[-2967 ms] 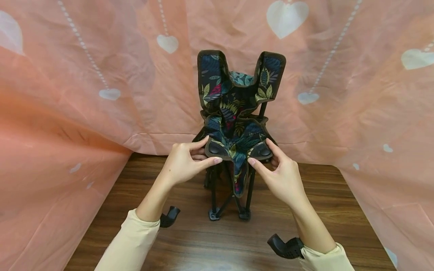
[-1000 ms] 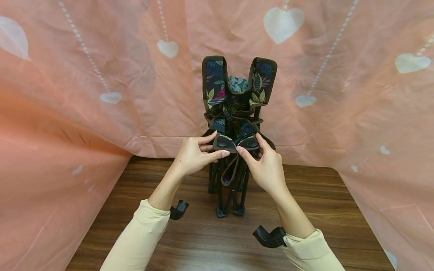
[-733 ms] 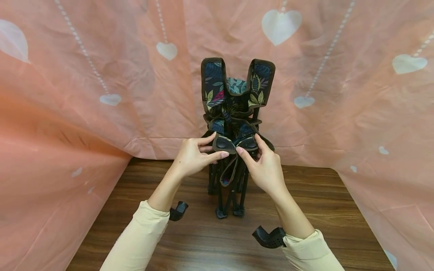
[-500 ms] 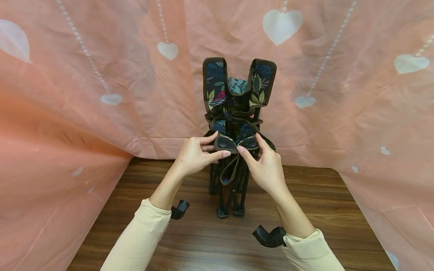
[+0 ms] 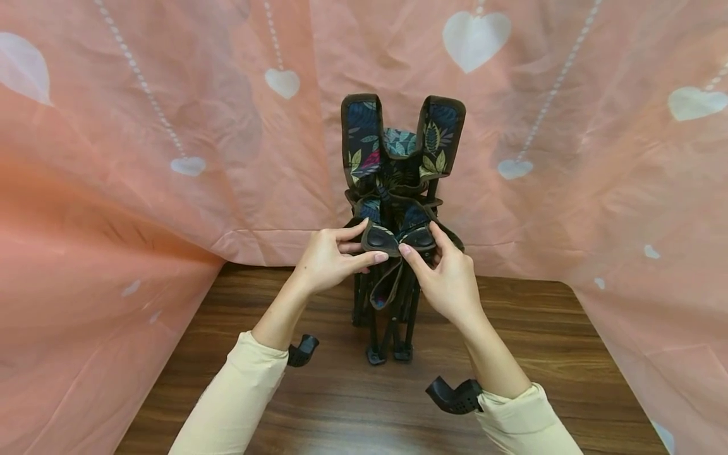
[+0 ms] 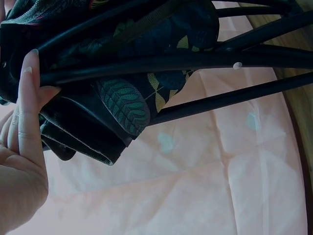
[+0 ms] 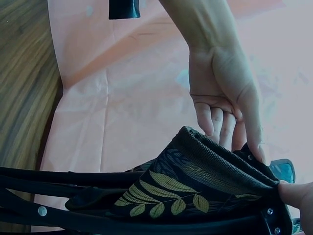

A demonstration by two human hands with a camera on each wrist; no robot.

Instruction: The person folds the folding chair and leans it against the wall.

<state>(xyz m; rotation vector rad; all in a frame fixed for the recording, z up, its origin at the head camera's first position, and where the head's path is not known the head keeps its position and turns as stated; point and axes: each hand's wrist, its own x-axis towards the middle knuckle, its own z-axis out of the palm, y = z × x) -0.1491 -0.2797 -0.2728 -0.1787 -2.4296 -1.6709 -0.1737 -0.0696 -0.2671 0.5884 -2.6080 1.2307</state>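
Observation:
A small folding chair [image 5: 361, 140] with dark leaf-print fabric and brown edging stands partly folded, its black legs [image 5: 373, 322] close together. My left hand [image 5: 330, 259] pinches the left front seat corner [image 5: 380, 239] between thumb and fingers. At the other front corner [image 5: 418, 237], my right hand [image 5: 452, 281] grips the same way. Both corners nearly meet, and the seat cloth sags in a fold [image 5: 385, 287] beneath them. In the left wrist view, fingers [image 6: 28, 112] lie beside a black tube [image 6: 146, 63]. The right wrist view shows the seat fabric [image 7: 166, 191] bunched under my right hand [image 7: 225, 93].
The chair's feet rest on a brown wood-grain surface [image 5: 352, 404]. Pink cloth [image 5: 273, 158] with white hearts hangs behind it and at both sides. A black curved mount [image 5: 455, 397] juts from the right wrist, another [image 5: 303, 351] from the left.
Over three seconds both hands have come inward, drawing the seat corners together. The chair's legs have closed up and the seat cloth has folded downward. During the last second almost nothing has moved.

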